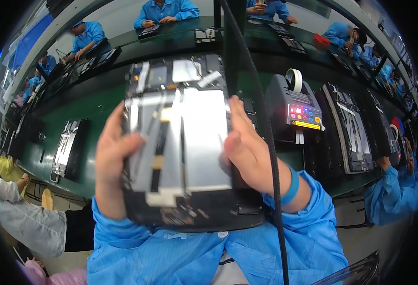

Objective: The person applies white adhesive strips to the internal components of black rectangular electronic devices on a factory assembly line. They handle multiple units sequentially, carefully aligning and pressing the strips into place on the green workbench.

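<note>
I hold an opened flat electronic device (204, 137) up in the middle of the frame, one hand at each side of it. My left hand (111, 152) grips the left edge, its thumb lying over the front. My right hand (249, 152) is set against the right edge, its thumb near the front face and its fingers pointing up alongside. The device shows broad silver panels, dark strips between them, and a white patch near its upper end; its lower part is blurred, so I cannot tell the small parts there.

A blue band (292, 186) circles my right wrist, and a black cable (256, 71) hangs from the top of the frame, passing in front of my right forearm.

Beyond my hands runs the green tabletop (92, 111). Right of centre stands a grey tape dispenser (290, 105), its small display lit red, with a white tape roll (294, 80) on top. At the right of the frame another opened device (351, 133) leans at a tilt, dark trays about it. At the left lies a smaller-looking silver and black unit (65, 151). Across the upper part, people in blue jackets (182, 9) sit at further work.
</note>
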